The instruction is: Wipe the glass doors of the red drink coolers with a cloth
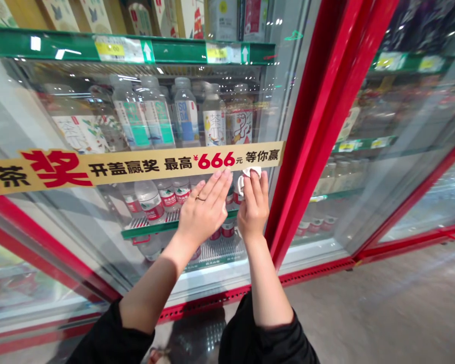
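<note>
My left hand [207, 207], with a ring on one finger, lies with its fingers stretched out against the glass door [109, 263]. Its fingertips reach the lower edge of a yellow banner sticker [129, 166] with red and black lettering. Close beside it, my right hand [253, 207] presses a crumpled white cloth [253, 170] on the glass. Cloth shows past the fingertips and along the left side of that hand; whether it is cloth or tissue I cannot tell for sure. The palms of both hands are hidden.
Behind the glass, bottles [185, 111] stand on shelves with green price rails [182, 53]. A red door frame [322, 121] rises just right of my hands, with another glass-fronted cooler beyond. Grey floor [382, 308] lies at the lower right.
</note>
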{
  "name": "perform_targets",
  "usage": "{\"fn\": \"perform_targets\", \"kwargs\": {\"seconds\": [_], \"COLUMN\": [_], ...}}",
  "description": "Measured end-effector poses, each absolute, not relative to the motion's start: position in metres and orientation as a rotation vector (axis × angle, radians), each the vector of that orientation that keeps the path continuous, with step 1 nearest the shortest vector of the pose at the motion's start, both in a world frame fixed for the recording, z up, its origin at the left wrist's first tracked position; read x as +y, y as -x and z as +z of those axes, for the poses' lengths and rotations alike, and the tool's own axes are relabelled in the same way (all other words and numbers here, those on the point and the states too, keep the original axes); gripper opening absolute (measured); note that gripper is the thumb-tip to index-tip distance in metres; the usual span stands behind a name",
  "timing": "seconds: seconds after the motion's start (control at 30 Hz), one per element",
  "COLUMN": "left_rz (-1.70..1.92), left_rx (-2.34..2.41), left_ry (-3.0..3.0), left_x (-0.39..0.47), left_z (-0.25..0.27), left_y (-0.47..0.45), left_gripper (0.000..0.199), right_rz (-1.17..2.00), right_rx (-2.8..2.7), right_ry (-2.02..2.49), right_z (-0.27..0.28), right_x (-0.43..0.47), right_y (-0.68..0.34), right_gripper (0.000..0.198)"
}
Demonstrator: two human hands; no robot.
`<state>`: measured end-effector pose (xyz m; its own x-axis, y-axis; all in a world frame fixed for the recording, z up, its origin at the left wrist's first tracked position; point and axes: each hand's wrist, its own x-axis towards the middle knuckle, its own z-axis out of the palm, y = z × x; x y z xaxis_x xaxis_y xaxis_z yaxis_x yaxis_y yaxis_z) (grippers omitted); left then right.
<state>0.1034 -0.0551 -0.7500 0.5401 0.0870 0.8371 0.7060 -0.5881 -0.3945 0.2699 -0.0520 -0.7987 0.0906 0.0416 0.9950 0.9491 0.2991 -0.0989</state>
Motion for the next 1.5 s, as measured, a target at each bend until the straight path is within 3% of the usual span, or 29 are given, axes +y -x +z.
{"fn": "perform_targets", "kwargs": {"seconds": [0.67,1.2,1.5], "left_rz": [-1.028,-1.045,-1.057], "left_rx": [-0.642,-0.667,-0.636], "left_ry": [2.063,2.137,2.108], "left_x": [-0.046,-0.046,-0.045], "left_z": [-0.751,-0.753,-0.754], "left_y": [-0.112,-0.111,-0.113], "left_gripper": [0.092,0.095,0.090], "right_rz": [-0.897,-0.872,-1.108], "right_rx": [-1.141,-1.041,-0.906], "right_ry": [1.226,1.281,1.093], "right_z": [-0.799,-0.823,-0.809], "right_x": [-0.051,-0.054,-0.046], "right_y": [-0.296,-0.272,-0.279], "right_gripper": [0.087,0.068,0.039]}}
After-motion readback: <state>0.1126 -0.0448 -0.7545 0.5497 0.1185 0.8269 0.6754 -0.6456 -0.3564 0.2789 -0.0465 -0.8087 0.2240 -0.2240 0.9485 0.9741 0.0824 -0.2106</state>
